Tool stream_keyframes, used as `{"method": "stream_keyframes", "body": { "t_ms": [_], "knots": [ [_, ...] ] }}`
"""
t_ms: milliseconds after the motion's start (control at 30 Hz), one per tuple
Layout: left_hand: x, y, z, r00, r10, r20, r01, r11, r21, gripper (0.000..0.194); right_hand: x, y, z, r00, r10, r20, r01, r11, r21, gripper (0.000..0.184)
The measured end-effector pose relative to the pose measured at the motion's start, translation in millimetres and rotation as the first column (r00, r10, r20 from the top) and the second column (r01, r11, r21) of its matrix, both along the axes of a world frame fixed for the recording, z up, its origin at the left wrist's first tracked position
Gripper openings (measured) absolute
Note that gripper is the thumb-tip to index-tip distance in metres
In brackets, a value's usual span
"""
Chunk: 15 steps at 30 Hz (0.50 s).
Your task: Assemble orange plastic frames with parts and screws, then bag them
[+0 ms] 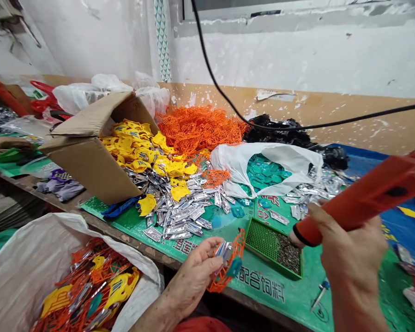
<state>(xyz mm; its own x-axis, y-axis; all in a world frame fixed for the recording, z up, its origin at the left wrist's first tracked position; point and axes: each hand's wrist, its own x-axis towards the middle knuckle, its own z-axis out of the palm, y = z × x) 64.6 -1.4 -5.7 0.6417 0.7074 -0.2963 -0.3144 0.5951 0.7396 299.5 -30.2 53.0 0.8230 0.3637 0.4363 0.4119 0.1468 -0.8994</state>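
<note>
Faces a bench (293, 304), piled with orange lattices (200, 129) near its back edge. Grips a red power tool (369, 198) in the right hand (352, 249), over a green tray (262, 237) (cannot tell if touching) by the front edge. Well apart, pinches an orange piece (241, 244) and silver plate (224, 251) with the left hand (202, 260) over that edge. Shows screws (290, 253) in the tray.

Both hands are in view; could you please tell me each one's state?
Left hand: closed, holding a silver piece and orange frame.
Right hand: closed around the red tool.
</note>
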Motion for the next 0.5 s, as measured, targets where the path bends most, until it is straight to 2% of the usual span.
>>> {"method": "stream_keyframes", "body": {
  "t_ms": [33,67,100,133,167,200,233,267,333,367,500],
  "knots": [
    [0,0,0.0,1.0,0.002,0.011,-0.002,1.0,0.004,0.032,-4,-2,-2.7,0.985,-0.11,0.133,0.114,0.993,-0.021,0.061],
    [0,0,-0.5,1.0,0.003,0.013,-0.003,1.0,0.013,0.031,-9,-3,-5.9,0.936,-0.191,0.294,0.204,0.979,-0.012,0.074],
    [-1,0,-1.3,1.0,0.002,0.009,-0.002,1.0,0.018,0.029,-16,-2,-9.8,0.859,-0.241,0.451,0.257,0.966,0.026,0.08],
    [-2,0,-2.3,1.0,0.001,0.001,-0.001,1.0,0.021,0.027,-22,0,-14.6,0.773,-0.239,0.587,0.255,0.965,0.058,0.078],
    [-2,0,-3.3,1.0,0.004,-0.007,-0.003,1.0,0.021,0.027,-29,5,-20.2,0.699,-0.159,0.697,0.215,0.977,0.007,0.065],
    [-3,0,-4.1,1.0,0.009,-0.015,-0.008,1.0,0.02,0.027,-35,12,-26.5,0.641,-0.013,0.768,0.155,0.981,-0.113,0.045],
    [-5,0,-4.7,1.0,0.016,-0.025,-0.016,1.0,0.02,0.028,-40,22,-33.0,0.584,0.194,0.789,0.091,0.95,-0.3,0.025],
    [-6,0,-5.0,0.999,0.026,-0.034,-0.025,1.0,0.018,0.028,-44,32,-39.5,0.53,0.42,0.737,0.054,0.85,-0.523,0.015],
    [-8,0,-5.0,0.998,0.051,-0.039,-0.051,0.999,0.017,0.028,-50,54,-51.2,0.456,0.641,0.617,0.035,0.68,-0.733,0.015],
    [-9,0,-4.7,0.997,0.065,-0.038,-0.065,0.998,0.014,0.027,-52,64,-56.1,0.434,0.696,0.572,0.045,0.617,-0.786,0.016],
    [-13,1,-2.5,0.996,0.089,-0.004,-0.089,0.996,-0.001,0.027,-58,92,-70.0,0.409,0.785,0.465,0.136,0.451,-0.882,0.015]
  ]
}}
